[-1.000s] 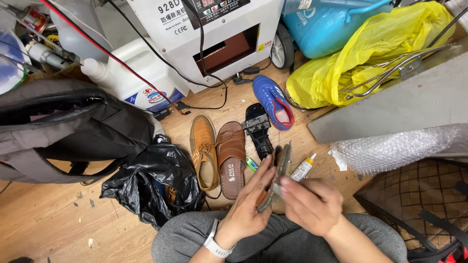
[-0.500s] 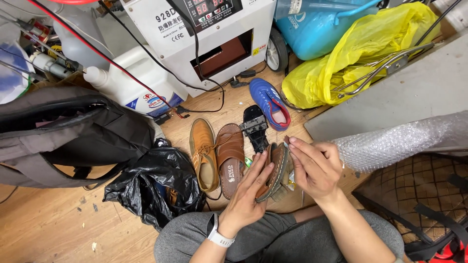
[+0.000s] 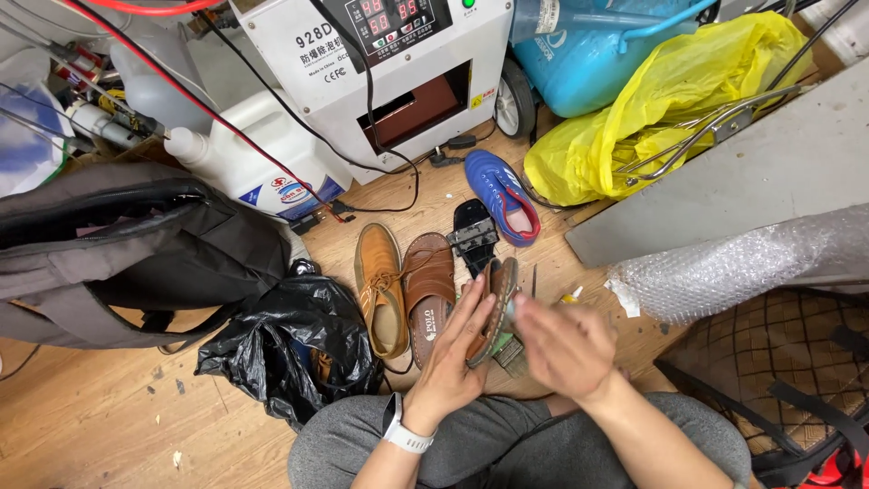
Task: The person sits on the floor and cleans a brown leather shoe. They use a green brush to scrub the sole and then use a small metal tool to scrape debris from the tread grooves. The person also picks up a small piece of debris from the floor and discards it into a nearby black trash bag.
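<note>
While the left hand (image 3: 453, 349) clasps a brown sandal (image 3: 496, 303) on edge above the lap, the right hand (image 3: 566, 349), blurred, lies against its sole; grip there cannot be told. Beside it: tan shoe (image 3: 380, 290), second sandal (image 3: 430, 290), black bag (image 3: 290, 349).

bright even light, soft shadows, right hand (image 3: 566, 349) motion-blurred

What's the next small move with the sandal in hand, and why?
Probably steady the brown sandal with the left hand and bring the right hand back onto its edge. The sandal is held on its side, the left palm flat against it, while the right hand is blurred just beside it and whether it touches is unclear. The matching sandal lies on the floor next to a tan shoe.
</note>
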